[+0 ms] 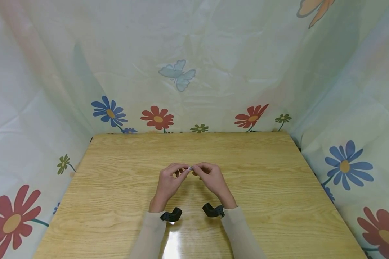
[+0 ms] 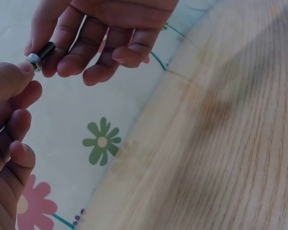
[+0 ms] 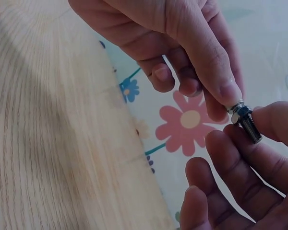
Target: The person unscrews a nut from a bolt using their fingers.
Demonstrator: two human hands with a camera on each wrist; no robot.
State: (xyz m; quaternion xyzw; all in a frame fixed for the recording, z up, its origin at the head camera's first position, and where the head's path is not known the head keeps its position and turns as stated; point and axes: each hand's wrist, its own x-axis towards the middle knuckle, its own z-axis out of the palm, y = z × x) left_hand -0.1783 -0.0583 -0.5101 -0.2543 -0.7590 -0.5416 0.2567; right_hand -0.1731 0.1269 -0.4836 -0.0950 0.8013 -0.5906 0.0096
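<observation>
A small dark threaded bolt point(image 3: 251, 130) with a silvery hex nut point(image 3: 242, 115) is held between both hands above the table. My left hand point(image 1: 169, 182) pinches the bolt's covered end with thumb and forefinger, so I cannot see its head. Ring-like metal, perhaps washers, shows beside that thumb in the right wrist view. My right hand point(image 1: 212, 178) has its thumb and forefinger on either side of the nut, near the exposed thread. In the left wrist view the bolt point(image 2: 47, 49) points toward the right hand point(image 2: 101, 38). Other fingers of both hands are loosely bent.
A wooden table point(image 1: 116, 165) lies beneath the hands. Light curtains point(image 1: 220, 72) printed with flowers and butterflies enclose it at the back and sides. Black wrist mounts point(image 1: 171, 214) sit on both forearms, over light sleeves.
</observation>
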